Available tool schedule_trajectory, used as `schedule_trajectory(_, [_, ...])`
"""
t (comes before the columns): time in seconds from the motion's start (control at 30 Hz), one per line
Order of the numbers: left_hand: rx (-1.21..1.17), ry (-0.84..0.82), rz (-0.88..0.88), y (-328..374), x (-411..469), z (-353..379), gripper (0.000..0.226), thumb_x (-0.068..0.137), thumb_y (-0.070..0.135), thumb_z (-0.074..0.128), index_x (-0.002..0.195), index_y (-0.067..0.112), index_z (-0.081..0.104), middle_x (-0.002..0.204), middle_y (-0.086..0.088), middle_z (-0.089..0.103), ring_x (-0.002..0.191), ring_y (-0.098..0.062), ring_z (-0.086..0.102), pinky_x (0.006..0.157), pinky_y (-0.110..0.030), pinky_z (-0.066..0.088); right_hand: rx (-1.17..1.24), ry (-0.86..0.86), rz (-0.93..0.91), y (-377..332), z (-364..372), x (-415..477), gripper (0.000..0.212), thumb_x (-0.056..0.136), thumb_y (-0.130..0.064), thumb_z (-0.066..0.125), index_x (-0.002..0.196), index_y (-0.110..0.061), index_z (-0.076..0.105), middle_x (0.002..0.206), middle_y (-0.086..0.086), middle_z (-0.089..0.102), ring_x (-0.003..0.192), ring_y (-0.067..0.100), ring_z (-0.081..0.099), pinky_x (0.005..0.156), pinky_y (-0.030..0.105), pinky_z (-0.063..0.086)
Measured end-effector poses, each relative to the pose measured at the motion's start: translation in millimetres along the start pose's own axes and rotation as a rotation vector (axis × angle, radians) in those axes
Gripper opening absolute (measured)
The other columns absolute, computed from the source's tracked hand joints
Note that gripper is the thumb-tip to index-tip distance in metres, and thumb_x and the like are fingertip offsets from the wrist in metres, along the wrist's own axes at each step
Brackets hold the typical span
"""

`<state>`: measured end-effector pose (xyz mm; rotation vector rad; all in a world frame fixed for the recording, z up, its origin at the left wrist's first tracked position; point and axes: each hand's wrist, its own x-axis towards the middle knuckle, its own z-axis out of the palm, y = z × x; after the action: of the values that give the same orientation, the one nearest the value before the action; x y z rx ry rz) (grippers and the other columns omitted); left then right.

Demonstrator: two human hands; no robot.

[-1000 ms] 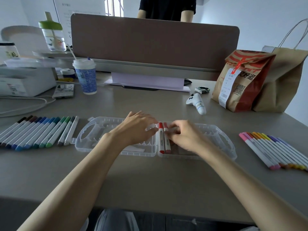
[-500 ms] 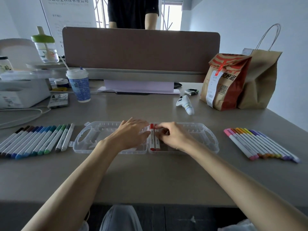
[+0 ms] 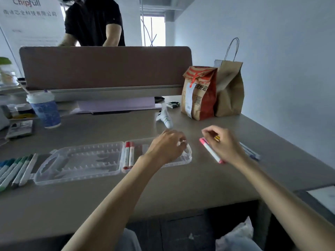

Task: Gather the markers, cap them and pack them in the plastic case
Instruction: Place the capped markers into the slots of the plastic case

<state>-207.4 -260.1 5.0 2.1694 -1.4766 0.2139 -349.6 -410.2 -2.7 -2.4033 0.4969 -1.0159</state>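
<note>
The clear plastic case (image 3: 79, 160) lies open on the desk, with two red-capped markers (image 3: 128, 155) in slots just right of its hinge. My left hand (image 3: 165, 146) rests on the case's right half, fingers curled down near the end handle. My right hand (image 3: 222, 144) is over the row of warm-coloured markers to the right of the case. A pink marker (image 3: 210, 150) shows at its left edge and a blue-grey one (image 3: 251, 153) pokes out behind it. Whether the fingers grip a marker is hidden. Blue and green markers (image 3: 12, 171) lie at the far left.
A white controller (image 3: 165, 118) lies behind the case. Two paper bags (image 3: 201, 93) stand at the back right, and a blue cup (image 3: 46, 109) with a straw at the back left. A brown partition (image 3: 105, 67) closes the desk's far side, with a person behind it.
My view has swung right. My right hand left the case and moved right onto the warm-coloured markers. My left hand slid from the case's left half to its right half.
</note>
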Motion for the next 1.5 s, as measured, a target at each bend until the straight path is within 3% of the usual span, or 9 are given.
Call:
schedule_trajectory(0.23, [0.201, -0.227, -0.127, 78, 46, 46, 0.041, 0.096, 0.055, 0.037, 0.082, 0.022, 0.056, 0.102, -0.009, 0.067, 0.106, -0.027, 0.056, 0.095, -0.041, 0.023, -0.164, 0.221, -0.019, 55, -27, -28, 0.033, 0.093, -0.033, 0.046, 0.094, -0.010, 0.070, 0.087, 0.007, 0.071, 0.083, 0.028, 0.063, 0.077, 0.030, 0.042])
schedule_trajectory(0.43, [0.158, -0.301, -0.226, 67, 62, 58, 0.045, 0.086, 0.060, 0.055, 0.097, 0.018, 0.063, 0.110, -0.007, 0.065, 0.111, -0.027, 0.057, 0.109, -0.048, 0.024, -0.257, 0.112, -0.052, 59, -23, -29, 0.030, 0.090, -0.036, 0.047, 0.094, -0.014, 0.067, 0.089, 0.005, 0.068, 0.084, 0.027, 0.062, 0.074, 0.038, 0.051])
schedule_trajectory(0.57, [0.066, -0.301, -0.244, 58, 62, 57, 0.041, 0.087, 0.053, 0.058, 0.067, 0.018, 0.050, 0.085, -0.004, 0.060, 0.095, -0.025, 0.058, 0.090, -0.036, 0.032, -0.231, 0.113, -0.010, 61, -28, -30, 0.026, 0.087, -0.029, 0.053, 0.100, -0.013, 0.068, 0.095, 0.004, 0.070, 0.093, 0.024, 0.061, 0.080, 0.038, 0.051])
schedule_trajectory(0.7, [0.008, -0.283, -0.268, 58, 61, 58, 0.042, 0.087, 0.048, 0.058, 0.060, 0.018, 0.046, 0.071, -0.001, 0.051, 0.080, -0.023, 0.051, 0.076, -0.034, 0.032, -0.233, 0.129, -0.044, 57, -29, -31, 0.023, 0.084, -0.021, 0.057, 0.101, -0.012, 0.068, 0.096, 0.004, 0.070, 0.094, 0.022, 0.061, 0.080, 0.036, 0.052])
schedule_trajectory(1.03, [0.046, -0.223, -0.317, 65, 63, 61, 0.040, 0.079, 0.047, 0.060, 0.057, 0.016, 0.047, 0.063, -0.001, 0.051, 0.074, -0.024, 0.054, 0.102, -0.048, 0.032, -0.313, 0.043, -0.045, 52, -28, -31, 0.015, 0.085, -0.023, 0.063, 0.094, -0.014, 0.071, 0.090, 0.003, 0.069, 0.090, 0.020, 0.058, 0.076, 0.031, 0.046])
schedule_trajectory(1.17, [-0.022, -0.161, -0.329, 65, 60, 57, 0.044, 0.082, 0.047, 0.057, 0.053, 0.016, 0.046, 0.059, 0.000, 0.049, 0.072, -0.022, 0.052, 0.084, -0.037, 0.032, -0.323, -0.016, -0.026, 52, -28, -31, 0.026, 0.082, -0.037, 0.053, 0.087, -0.017, 0.069, 0.088, 0.000, 0.066, 0.089, 0.018, 0.055, 0.075, 0.034, 0.047])
schedule_trajectory(1.3, [-0.163, -0.072, -0.328, 55, 61, 52, 0.045, 0.081, 0.054, 0.059, 0.066, 0.013, 0.068, 0.054, 0.002, 0.050, 0.065, -0.017, 0.051, 0.074, -0.034, 0.031, -0.328, -0.017, -0.026, 52, -27, -32, 0.017, 0.085, -0.029, 0.059, 0.087, -0.017, 0.071, 0.089, 0.002, 0.068, 0.090, 0.019, 0.057, 0.078, 0.033, 0.047])
schedule_trajectory(1.43, [-0.556, 0.076, -0.249, 61, 53, 37, 0.030, 0.079, 0.032, 0.062, 0.055, 0.013, 0.063, 0.050, 0.003, 0.053, 0.048, -0.008, 0.044, 0.053, -0.024, 0.036, -0.323, -0.013, -0.025, 52, -26, -33, 0.011, 0.087, -0.024, 0.063, 0.090, -0.019, 0.072, 0.102, 0.002, 0.071, 0.105, 0.017, 0.058, 0.087, 0.021, 0.039])
schedule_trajectory(1.5, [-0.698, 0.085, -0.197, 63, 45, 25, 0.026, 0.079, 0.024, 0.059, 0.057, 0.011, 0.061, 0.058, -0.002, 0.063, 0.051, -0.008, 0.049, 0.053, -0.026, 0.041, -0.322, -0.017, -0.028, 51, -27, -34, 0.010, 0.087, -0.024, 0.064, 0.090, -0.020, 0.072, 0.103, 0.002, 0.071, 0.108, 0.017, 0.057, 0.089, 0.020, 0.036])
